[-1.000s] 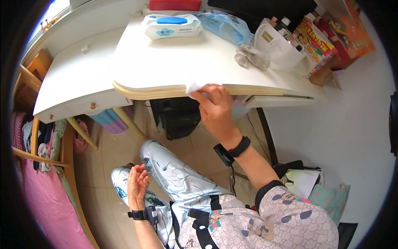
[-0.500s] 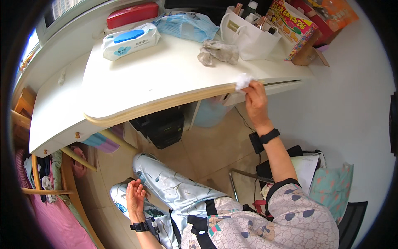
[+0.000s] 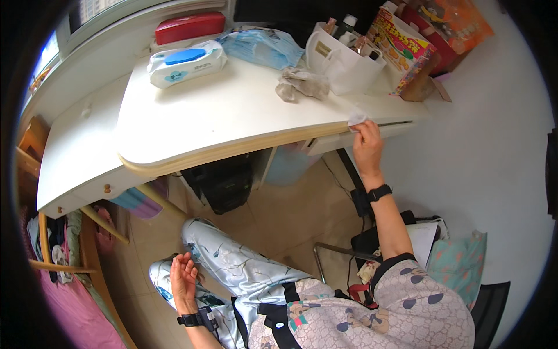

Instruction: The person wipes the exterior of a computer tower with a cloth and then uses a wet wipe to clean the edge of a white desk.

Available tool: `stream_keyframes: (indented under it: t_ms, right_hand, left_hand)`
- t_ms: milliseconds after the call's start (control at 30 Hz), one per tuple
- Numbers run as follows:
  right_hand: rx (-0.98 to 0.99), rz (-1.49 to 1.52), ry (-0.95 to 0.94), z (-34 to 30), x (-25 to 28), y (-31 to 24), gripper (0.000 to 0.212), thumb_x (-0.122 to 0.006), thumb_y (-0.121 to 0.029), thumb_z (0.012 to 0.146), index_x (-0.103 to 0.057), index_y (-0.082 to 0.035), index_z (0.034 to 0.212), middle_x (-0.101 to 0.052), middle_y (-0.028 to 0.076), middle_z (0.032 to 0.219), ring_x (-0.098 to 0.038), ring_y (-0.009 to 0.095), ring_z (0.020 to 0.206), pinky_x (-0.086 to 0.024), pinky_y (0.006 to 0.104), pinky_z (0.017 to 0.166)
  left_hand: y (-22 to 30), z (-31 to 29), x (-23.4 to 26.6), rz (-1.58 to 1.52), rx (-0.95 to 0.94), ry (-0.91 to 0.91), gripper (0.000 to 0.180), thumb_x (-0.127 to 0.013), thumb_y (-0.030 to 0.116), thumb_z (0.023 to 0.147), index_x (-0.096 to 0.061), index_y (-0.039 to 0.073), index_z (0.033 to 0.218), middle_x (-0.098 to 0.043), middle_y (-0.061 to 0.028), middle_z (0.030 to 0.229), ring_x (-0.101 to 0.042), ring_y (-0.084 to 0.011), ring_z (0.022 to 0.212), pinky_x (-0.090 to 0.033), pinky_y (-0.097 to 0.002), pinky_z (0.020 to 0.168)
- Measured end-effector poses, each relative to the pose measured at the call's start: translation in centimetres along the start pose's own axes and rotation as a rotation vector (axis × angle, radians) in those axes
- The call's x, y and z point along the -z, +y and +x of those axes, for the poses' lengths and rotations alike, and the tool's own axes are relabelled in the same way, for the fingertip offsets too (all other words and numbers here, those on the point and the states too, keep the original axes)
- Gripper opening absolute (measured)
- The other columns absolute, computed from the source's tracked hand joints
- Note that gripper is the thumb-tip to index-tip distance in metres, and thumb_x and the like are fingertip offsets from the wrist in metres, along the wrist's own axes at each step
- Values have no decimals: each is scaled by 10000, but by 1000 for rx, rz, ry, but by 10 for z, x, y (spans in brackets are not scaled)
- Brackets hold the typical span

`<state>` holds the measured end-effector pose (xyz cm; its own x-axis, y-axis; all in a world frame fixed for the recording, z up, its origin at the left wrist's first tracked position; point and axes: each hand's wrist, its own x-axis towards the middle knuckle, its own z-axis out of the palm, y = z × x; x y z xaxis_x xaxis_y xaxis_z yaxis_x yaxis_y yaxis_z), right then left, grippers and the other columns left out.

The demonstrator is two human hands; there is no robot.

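Observation:
My right hand (image 3: pixel 368 145) pinches a white wipe (image 3: pixel 356 120) against the front edge of the white desk (image 3: pixel 186 125), near its right end. Below that hand, a drawer front (image 3: pixel 331 143) sits under the desktop. My left hand (image 3: pixel 183 276) hangs over my lap with its fingers loosely curled and apart, holding nothing. A crumpled greyish cloth (image 3: pixel 302 85) lies on the desk behind the wipe. Farther left on the desktop is a pack of wet wipes (image 3: pixel 187 64) with a blue lid.
A blue plastic package (image 3: pixel 263 47), a red case (image 3: pixel 190 28), a white bag of bottles (image 3: pixel 343 70) and a colourful box (image 3: pixel 401 43) line the desk's back. Underneath stands a black computer case (image 3: pixel 228 186). Metal chair legs (image 3: pixel 318 256) rise beside my right side.
My right hand has slid the wipe a little to the right along the desk's front edge. My left hand stays over my lap. The view has shifted slightly.

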<state>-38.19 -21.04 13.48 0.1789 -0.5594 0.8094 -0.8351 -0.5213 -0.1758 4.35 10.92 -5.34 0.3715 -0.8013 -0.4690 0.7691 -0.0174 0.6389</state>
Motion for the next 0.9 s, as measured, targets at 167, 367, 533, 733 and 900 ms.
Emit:
stream_keyframes:
  t_ms: [167, 367, 533, 733, 900]
  right_hand:
    - [71, 123, -45, 0, -5, -56, 203, -516, 97, 742, -636, -2, 873, -593, 126, 908, -562, 310, 896, -471, 387, 786]
    - [236, 281, -105, 3, -29, -138, 279, -561, 106, 716, -654, -18, 948, -596, 104, 932, -573, 291, 917, -483, 382, 804]
    - [337, 361, -135, 12, -42, -188, 323, -603, 118, 685, -666, -26, 967, -614, 82, 937, -593, 270, 890, -503, 359, 775]
    - [466, 431, -152, 11, -55, -223, 347, -610, 132, 686, -683, -22, 988, -633, 95, 946, -606, 268, 878, -503, 345, 766]
    - [548, 483, -162, 15, -67, -260, 340, -621, 122, 706, -681, -4, 1015, -644, 104, 965, -608, 266, 886, -501, 348, 775]
  left_hand:
    - [1, 1, 3, -23, 0, -32, 251, -564, 309, 951, -604, 88, 1063, -651, -78, 1071, -633, -134, 859, -530, -261, 712]
    - [4, -5, 9, -47, -21, 8, 230, -564, 298, 952, -607, 102, 1063, -659, -70, 1059, -639, -137, 856, -536, -277, 694]
    - [4, -7, 10, -66, -47, -15, 227, -572, 278, 948, -599, 90, 1072, -655, -80, 1066, -645, -146, 867, -537, -279, 696]
    - [6, -11, 14, -116, -62, 19, 227, -582, 277, 942, -589, 85, 1064, -643, -86, 1075, -634, -146, 862, -533, -289, 717]
    - [8, -14, 12, -134, -70, 7, 218, -578, 272, 945, -604, 86, 1056, -653, -81, 1055, -635, -149, 859, -538, -282, 714]
